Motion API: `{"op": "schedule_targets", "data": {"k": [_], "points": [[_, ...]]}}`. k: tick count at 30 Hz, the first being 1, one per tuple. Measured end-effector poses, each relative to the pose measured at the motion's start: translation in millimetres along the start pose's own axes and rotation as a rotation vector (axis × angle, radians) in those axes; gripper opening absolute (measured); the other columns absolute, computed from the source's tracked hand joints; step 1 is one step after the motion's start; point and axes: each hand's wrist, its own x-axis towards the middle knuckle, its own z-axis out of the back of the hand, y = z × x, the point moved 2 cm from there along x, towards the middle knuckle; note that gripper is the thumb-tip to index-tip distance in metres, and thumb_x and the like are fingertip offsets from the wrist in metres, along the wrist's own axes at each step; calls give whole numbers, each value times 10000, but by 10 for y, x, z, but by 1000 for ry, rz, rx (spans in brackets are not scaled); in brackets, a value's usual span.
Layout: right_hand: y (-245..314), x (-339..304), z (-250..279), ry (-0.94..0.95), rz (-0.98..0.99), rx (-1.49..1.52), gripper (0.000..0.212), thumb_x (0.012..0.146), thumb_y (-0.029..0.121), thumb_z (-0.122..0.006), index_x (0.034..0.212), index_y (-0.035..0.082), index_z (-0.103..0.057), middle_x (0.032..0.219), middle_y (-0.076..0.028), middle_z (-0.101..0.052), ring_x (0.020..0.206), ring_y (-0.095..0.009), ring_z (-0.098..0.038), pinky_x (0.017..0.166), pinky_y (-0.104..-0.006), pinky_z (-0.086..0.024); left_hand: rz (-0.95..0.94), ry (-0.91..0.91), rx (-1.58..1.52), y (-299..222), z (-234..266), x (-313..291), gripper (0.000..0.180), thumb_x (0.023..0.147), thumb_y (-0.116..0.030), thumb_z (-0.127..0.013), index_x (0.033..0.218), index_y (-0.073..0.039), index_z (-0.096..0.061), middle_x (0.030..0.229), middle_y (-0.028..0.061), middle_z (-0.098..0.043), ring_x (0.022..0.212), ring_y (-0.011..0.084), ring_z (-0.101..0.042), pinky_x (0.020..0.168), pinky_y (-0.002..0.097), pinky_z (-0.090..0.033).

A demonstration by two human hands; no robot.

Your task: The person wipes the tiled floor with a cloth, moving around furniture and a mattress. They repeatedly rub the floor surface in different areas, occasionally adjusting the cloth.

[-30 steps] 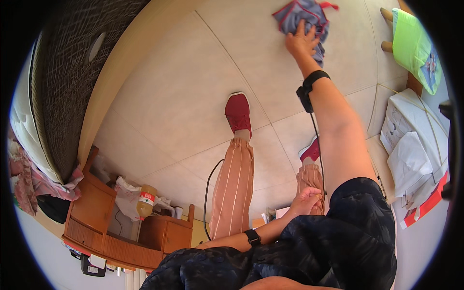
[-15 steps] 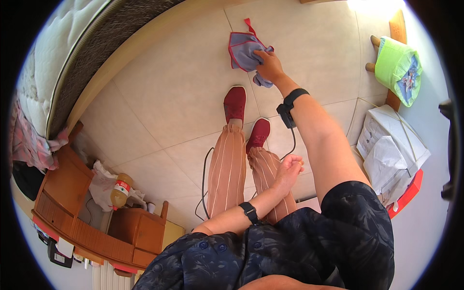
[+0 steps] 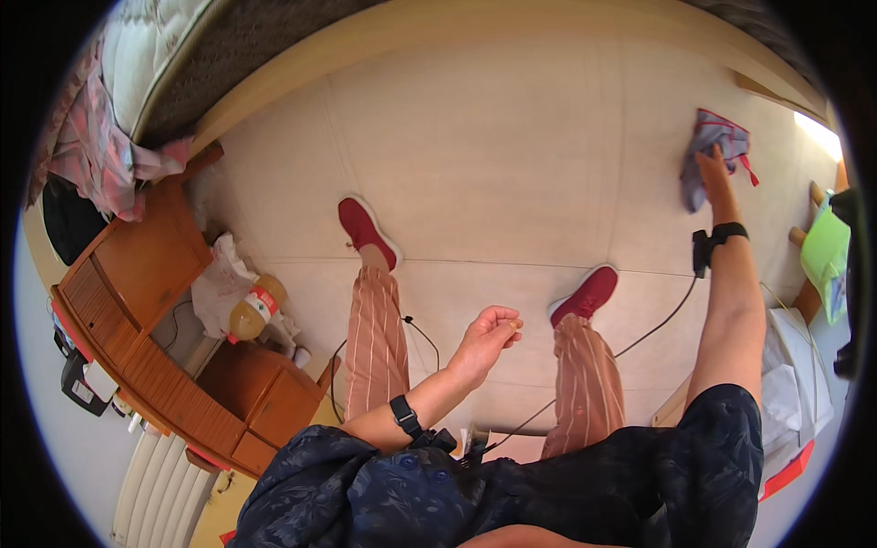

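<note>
Grey cloth (image 3: 708,139) with red edging lies on the tiled floor (image 3: 484,173), toward the floor's far right corner, short of the far edge where the pale wooden frame (image 3: 512,18) runs. The right hand (image 3: 715,167) is on it, fingers sunk among the folds; I cannot tell whether they grasp it or only press it down. The left hand (image 3: 489,345) hangs well apart from the cloth, fingers loosely curled toward the thumb; whether anything small is pinched there, I cannot tell. The cloth looks thin, light and limp: it should crumple easily, slide readily over the smooth tiles, and be in no danger of breaking. A spread palm at its middle would likely keep it flattest, while the red strap (image 3: 751,171) at 1 side seems a handy place for lifting with 2 fingers.
</note>
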Motion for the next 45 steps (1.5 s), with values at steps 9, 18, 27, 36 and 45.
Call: {"op": "schedule_targets", "data": {"k": [9,18,27,36,45], "points": [[1499,1212,-2096,-591,656,-759,848,829,727,-497,1552,336,-286,1636,-155,-197,1473,-408,-223,1177,-518,-214,125,125,-349,18,967,-282,212,1037,-187,-513,1217,-86,-557,1132,35,-626,976,117,-601,887,274,-470],[2869,-534,-4011,-268,547,-927,686,941,528,-502,1488,127,-401,1536,-147,-403,1425,-284,-360,1111,-440,-325,141,260,-626,-387,1406,-579,207,1022,-132,-504,1203,-41,-548,1090,58,-617,937,125,-607,846,275,-482],[3904,-2471,-5750,18,903,-939,723,914,543,-532,1502,150,-382,1550,-155,-376,1437,-311,-325,1122,-465,-302,-108,61,-724,-758,1740,-629,190,1018,-62,-478,1190,3,-526,1043,69,-599,864,98,-549,832,259,-496],[4122,-2789,-6217,181,1061,-951,764,886,557,-563,1516,174,-363,1563,-163,-349,1449,-337,-290,1134,-490,-278,-197,109,-781,-1091,2457,-845,206,1022,-131,-536,1208,-44,-544,1094,56,-625,926,120,-602,845,265,-491],[3908,-2188,-6180,85,998,-949,809,859,571,-594,1531,197,-343,1577,-171,-321,1461,-363,-255,1145,-515,-255,-130,-95,-677,-745,3487,-718,207,1011,-145,-532,1194,-53,-559,1080,50,-643,921,125,-617,842,273,-488]]}}
